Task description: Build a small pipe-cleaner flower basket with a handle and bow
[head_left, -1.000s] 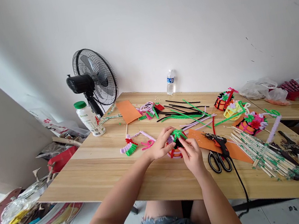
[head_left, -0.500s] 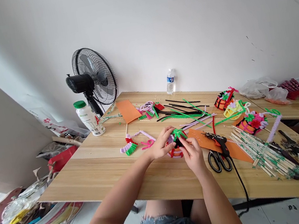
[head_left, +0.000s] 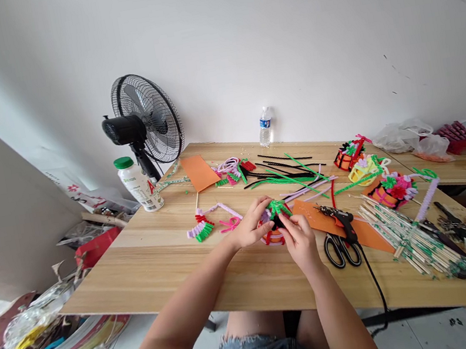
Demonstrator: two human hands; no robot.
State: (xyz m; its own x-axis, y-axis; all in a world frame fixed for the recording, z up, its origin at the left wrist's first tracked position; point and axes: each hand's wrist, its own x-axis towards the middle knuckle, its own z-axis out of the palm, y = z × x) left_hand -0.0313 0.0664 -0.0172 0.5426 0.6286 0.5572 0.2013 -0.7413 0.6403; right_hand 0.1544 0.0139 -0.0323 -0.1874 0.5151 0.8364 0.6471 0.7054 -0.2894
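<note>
A small basket (head_left: 273, 238) of orange and red with lilac trim stands on the wooden table in front of me. Green fuzzy pieces (head_left: 278, 208) and a black part show at its top. My left hand (head_left: 254, 224) is closed round the basket's left side, its thumb across the front. From the right, my right hand (head_left: 299, 235) presses its fingers on the green and black pieces at the top. What lies between the fingertips is partly hidden.
A glue gun (head_left: 339, 219) with its cord and black scissors (head_left: 340, 250) lie right of my hands on orange sheets. Beyond are loose pipe cleaners (head_left: 287, 176), decorated baskets (head_left: 391, 189) and a bundle of sticks (head_left: 414, 239). A white bottle (head_left: 140, 184) and fan (head_left: 147, 117) stand left.
</note>
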